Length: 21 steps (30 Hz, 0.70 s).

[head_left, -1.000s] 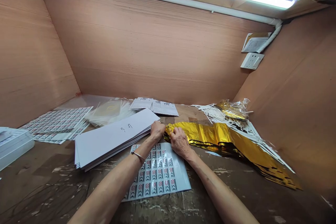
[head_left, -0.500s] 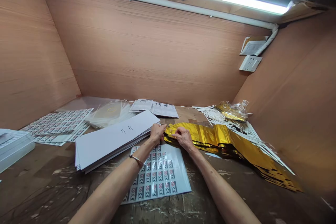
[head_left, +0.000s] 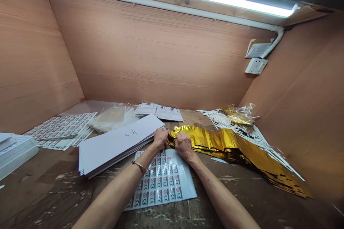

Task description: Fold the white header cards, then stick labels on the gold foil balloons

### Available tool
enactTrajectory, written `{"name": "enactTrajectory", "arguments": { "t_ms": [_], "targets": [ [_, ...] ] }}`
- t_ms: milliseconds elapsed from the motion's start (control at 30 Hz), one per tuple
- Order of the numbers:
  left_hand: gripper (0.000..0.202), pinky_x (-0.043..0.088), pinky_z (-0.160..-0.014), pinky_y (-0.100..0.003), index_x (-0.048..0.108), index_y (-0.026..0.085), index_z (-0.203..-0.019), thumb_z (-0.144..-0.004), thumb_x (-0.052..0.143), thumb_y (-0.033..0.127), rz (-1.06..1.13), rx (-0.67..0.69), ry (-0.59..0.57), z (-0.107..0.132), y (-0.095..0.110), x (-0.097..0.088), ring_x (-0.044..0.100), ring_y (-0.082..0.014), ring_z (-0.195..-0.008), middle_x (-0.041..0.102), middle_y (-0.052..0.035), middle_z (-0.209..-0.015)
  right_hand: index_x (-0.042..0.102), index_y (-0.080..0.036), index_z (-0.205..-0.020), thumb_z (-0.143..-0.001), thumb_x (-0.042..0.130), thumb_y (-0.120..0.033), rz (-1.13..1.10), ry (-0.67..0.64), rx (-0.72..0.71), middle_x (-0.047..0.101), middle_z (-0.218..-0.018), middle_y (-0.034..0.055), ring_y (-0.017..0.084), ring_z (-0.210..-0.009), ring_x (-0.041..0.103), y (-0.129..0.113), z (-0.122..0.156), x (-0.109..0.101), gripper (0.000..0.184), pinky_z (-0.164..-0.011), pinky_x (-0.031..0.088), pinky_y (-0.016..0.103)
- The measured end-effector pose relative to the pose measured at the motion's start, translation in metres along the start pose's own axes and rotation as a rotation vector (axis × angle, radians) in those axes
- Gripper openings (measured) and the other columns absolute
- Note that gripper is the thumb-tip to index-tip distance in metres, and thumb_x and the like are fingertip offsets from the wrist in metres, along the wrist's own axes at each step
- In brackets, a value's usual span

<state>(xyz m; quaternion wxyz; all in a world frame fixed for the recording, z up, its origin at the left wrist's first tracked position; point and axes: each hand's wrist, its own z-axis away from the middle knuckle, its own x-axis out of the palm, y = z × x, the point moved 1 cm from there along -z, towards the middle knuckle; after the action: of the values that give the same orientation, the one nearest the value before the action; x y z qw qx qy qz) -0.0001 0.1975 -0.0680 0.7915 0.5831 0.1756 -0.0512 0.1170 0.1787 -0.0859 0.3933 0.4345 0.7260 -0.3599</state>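
A stack of flat gold foil balloons (head_left: 206, 137), uninflated by their look, stretches from the middle of the table to the right. At its left end my left hand (head_left: 161, 139) is closed, pinching the edge of the foil. Just beside it my right hand (head_left: 184, 145) is closed over the same end, its fingertips partly hidden behind the knuckles. Below both hands lies a sheet of small CE stickers (head_left: 161, 179), glossy and partly covered by my left forearm. To the left, a stack of long white cards (head_left: 120, 145) reaches almost to my left hand.
White plastic sticks (head_left: 263, 143) lie behind the foil, with a clear bag of gold foil (head_left: 238, 114) on them. More sticker sheets (head_left: 61, 127), clear plastic bags (head_left: 113, 116) and printed leaflets (head_left: 169, 112) line the back. A plastic box (head_left: 18, 155) stands far left.
My right hand has moved slightly left and down, curling closer to my left hand at the foil's end. My left hand keeps its pinch there.
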Motion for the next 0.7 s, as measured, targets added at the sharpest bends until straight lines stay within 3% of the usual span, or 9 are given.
{"name": "enactTrajectory", "arguments": {
  "t_ms": [233, 367, 500, 600, 700],
  "targets": [
    [0.034, 0.027, -0.028, -0.020, 0.052, 0.013, -0.060, -0.076, 0.043, 0.042, 0.056, 0.059, 0.068, 0.006, 0.000, -0.003, 0.038, -0.0095, -0.024, 0.045, 0.0022, -0.036, 0.052, -0.017, -0.058, -0.072, 0.053, -0.020, -0.239, 0.025, 0.134, 0.057, -0.065, -0.0001, 0.011, -0.062, 0.052, 0.014, -0.007, -0.007, 0.015, -0.055, 0.034, 0.020],
    [0.031, 0.028, -0.031, -0.018, 0.048, 0.014, -0.058, -0.077, 0.042, 0.039, 0.081, 0.123, 0.127, 0.013, 0.005, -0.003, 0.038, -0.0066, -0.027, 0.048, 0.0031, -0.041, 0.057, -0.017, -0.068, -0.070, 0.051, -0.018, -0.329, 0.060, 0.226, 0.058, -0.060, -0.0010, 0.012, -0.057, 0.052, 0.020, -0.008, -0.008, 0.006, -0.053, 0.033, 0.021],
    [0.029, 0.027, -0.030, -0.017, 0.047, 0.015, -0.059, -0.077, 0.043, 0.038, 0.084, 0.149, 0.101, 0.021, 0.009, 0.003, 0.040, -0.0066, -0.028, 0.050, 0.0030, -0.044, 0.061, -0.017, -0.082, -0.068, 0.053, -0.018, -0.491, 0.087, 0.257, 0.062, -0.065, 0.0004, 0.013, -0.060, 0.054, 0.022, -0.010, -0.009, 0.016, -0.058, 0.035, 0.022],
    [0.031, 0.026, -0.029, -0.017, 0.047, 0.015, -0.059, -0.076, 0.044, 0.040, 0.059, 0.136, 0.071, 0.025, 0.009, 0.008, 0.041, -0.0080, -0.027, 0.047, 0.0032, -0.040, 0.062, -0.018, -0.067, -0.066, 0.055, -0.021, -0.557, 0.078, 0.245, 0.060, -0.061, -0.0010, 0.012, -0.060, 0.053, 0.023, -0.013, -0.008, 0.008, -0.057, 0.035, 0.021],
    [0.030, 0.025, -0.027, -0.018, 0.050, 0.014, -0.063, -0.075, 0.046, 0.042, 0.025, 0.095, 0.068, 0.026, 0.006, 0.010, 0.040, -0.0100, -0.025, 0.043, 0.0039, -0.035, 0.056, -0.016, -0.055, -0.064, 0.057, -0.027, -0.590, 0.079, 0.266, 0.052, -0.052, -0.0037, 0.010, -0.052, 0.047, 0.026, -0.016, -0.006, 0.015, -0.050, 0.031, 0.020]
  ]
}}
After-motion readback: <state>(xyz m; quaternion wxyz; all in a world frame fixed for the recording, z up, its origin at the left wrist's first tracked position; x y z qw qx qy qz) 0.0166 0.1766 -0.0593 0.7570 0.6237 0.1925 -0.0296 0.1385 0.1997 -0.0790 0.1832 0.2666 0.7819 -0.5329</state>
